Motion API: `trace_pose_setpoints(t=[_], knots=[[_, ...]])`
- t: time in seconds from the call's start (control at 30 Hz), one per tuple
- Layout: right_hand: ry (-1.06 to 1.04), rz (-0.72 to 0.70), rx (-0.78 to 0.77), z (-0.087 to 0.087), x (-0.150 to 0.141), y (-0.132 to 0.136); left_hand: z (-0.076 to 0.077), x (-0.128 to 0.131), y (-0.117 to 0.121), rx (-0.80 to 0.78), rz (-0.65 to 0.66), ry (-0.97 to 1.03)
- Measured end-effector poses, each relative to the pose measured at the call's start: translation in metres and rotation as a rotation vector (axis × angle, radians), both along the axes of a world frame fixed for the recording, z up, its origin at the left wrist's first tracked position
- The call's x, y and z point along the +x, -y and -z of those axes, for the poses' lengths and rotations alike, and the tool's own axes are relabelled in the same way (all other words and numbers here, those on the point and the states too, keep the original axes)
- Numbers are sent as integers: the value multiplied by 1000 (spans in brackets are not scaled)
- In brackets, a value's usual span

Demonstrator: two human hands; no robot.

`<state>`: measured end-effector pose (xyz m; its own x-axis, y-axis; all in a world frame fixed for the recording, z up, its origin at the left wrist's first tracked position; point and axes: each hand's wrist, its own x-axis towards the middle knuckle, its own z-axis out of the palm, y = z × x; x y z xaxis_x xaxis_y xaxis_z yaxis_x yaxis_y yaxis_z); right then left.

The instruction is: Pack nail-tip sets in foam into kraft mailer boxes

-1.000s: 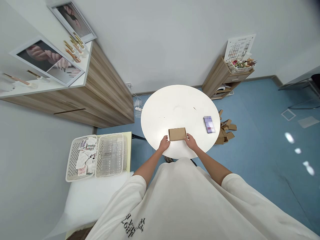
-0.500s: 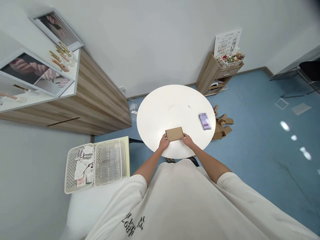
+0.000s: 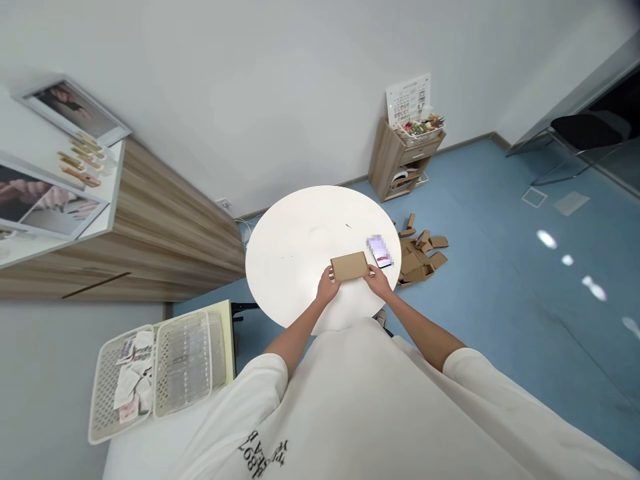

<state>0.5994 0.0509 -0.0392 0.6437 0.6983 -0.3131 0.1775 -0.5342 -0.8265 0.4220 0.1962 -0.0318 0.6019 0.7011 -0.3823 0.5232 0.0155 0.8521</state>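
While the left hand (image 3: 328, 287) and right hand (image 3: 379, 282) grip a cardboard box (image 3: 349, 267), a round white table (image 3: 285, 230) stands on blue floor (image 3: 490, 267).

White shirt (image 3: 380, 407), 2 short sleeves (image 3: 267, 375)

Pale wall (image 3: 250, 93); blue floor (image 3: 490, 267) — shiny; black chair (image 3: 585, 132).
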Motion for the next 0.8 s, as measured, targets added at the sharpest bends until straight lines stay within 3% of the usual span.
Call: trace_pose_setpoints(t=[0.47, 0.8], knots=[[102, 299, -11, -5, 149, 109, -14, 188, 86, 39, 199, 89], [140, 433, -109, 0, 226, 195, -4, 286, 157, 17, 381, 136]])
